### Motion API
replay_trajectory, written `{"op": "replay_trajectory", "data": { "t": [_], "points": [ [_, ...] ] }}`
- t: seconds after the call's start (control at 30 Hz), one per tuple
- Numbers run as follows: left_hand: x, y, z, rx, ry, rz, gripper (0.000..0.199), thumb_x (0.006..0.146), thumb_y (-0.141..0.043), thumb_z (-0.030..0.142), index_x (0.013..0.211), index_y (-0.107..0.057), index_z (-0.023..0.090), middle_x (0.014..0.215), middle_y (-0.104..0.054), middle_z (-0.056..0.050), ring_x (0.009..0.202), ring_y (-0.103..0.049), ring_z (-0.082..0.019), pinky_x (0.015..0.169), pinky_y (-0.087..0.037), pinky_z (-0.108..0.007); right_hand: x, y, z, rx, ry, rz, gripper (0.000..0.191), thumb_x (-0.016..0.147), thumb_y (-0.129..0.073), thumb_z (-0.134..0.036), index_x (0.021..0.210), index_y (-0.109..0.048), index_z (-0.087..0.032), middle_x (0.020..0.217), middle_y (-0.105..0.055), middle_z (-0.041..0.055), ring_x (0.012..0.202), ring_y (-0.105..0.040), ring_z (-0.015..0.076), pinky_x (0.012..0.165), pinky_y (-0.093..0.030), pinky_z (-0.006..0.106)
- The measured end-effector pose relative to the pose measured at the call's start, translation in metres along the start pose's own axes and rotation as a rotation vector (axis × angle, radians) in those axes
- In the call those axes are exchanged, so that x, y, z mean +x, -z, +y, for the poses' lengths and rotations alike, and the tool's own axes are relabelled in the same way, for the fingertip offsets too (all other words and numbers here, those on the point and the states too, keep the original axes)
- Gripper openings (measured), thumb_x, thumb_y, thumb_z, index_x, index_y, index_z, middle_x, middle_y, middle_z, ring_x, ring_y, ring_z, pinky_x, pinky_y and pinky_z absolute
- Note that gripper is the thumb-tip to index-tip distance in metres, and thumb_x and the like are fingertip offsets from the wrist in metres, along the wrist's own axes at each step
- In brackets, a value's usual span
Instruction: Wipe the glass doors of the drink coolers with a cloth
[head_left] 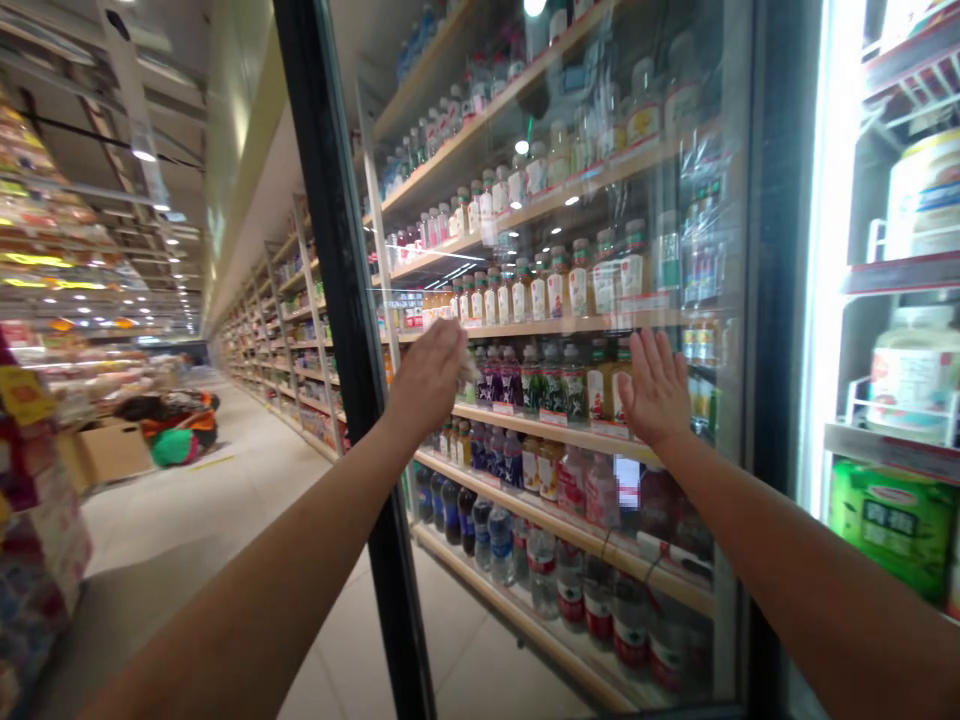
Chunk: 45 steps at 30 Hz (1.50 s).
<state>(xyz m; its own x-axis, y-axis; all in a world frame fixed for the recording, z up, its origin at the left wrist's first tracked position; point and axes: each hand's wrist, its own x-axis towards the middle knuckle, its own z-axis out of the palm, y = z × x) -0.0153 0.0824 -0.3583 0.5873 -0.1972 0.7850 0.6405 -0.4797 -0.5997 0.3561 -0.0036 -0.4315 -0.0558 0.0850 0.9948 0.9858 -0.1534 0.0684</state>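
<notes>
A glass door with a black frame stands swung open in front of me. My left hand is at the pane near the frame's left side, fingers together over a pale crumpled cloth; only the cloth's edge shows past the fingers. Farther right, my right hand lies with its palm toward the glass and its fingers stretched out, holding nothing. It appears to rest on the pane. Through the glass, rows of bottled drinks show on wooden shelves behind.
At the right, a lit refrigerator holds white jugs and a green package on racks. Long shelving runs down the left aisle. A cardboard box and a dark, orange and green heap lie on the tiled floor.
</notes>
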Motion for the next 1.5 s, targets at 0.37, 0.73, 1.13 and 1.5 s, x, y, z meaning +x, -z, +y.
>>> {"op": "replay_trajectory", "data": {
  "t": [0.37,0.73,1.13,1.5],
  "points": [
    [0.022,0.002,0.027,0.017,-0.201,-0.125,0.05,0.109,-0.049,0.023,0.157,-0.042,0.01,0.168,-0.038,-0.016,0.162,-0.018,-0.028,0.132,-0.029,-0.049,0.001,-0.001,-0.001,0.011,0.007,0.046,0.061,0.111,-0.031,-0.04,0.163,-0.038,-0.009,0.165,-0.041,0.0186,0.158,-0.031,0.0293,0.127,-0.025,0.054],
    [0.024,-0.004,0.036,-0.049,-0.409,-0.169,0.056,0.103,-0.048,0.011,0.159,-0.037,0.006,0.167,-0.039,-0.018,0.162,-0.02,-0.03,0.131,-0.032,-0.048,0.002,0.004,-0.003,0.028,-0.029,-0.015,0.063,0.11,-0.031,-0.04,0.167,-0.032,-0.013,0.167,-0.039,0.0175,0.158,-0.03,0.0297,0.128,-0.024,0.056],
    [0.021,-0.012,0.048,-0.08,-0.413,-0.124,0.054,0.105,-0.052,0.017,0.157,-0.041,0.007,0.165,-0.043,-0.017,0.159,-0.028,-0.03,0.131,-0.031,-0.047,0.001,0.004,-0.002,0.003,-0.016,-0.003,0.064,0.11,-0.031,-0.042,0.166,-0.033,-0.011,0.167,-0.038,0.0184,0.158,-0.03,0.0303,0.128,-0.024,0.055],
    [0.0,-0.009,0.045,-0.049,-0.4,-0.138,0.061,0.106,-0.048,0.017,0.163,-0.028,0.009,0.167,-0.039,-0.018,0.162,-0.017,-0.029,0.132,-0.03,-0.046,-0.001,0.005,0.0,0.019,-0.002,0.001,0.066,0.11,-0.036,-0.042,0.168,-0.03,-0.011,0.168,-0.037,0.0189,0.158,-0.03,0.0338,0.126,-0.028,0.058]
  ]
}}
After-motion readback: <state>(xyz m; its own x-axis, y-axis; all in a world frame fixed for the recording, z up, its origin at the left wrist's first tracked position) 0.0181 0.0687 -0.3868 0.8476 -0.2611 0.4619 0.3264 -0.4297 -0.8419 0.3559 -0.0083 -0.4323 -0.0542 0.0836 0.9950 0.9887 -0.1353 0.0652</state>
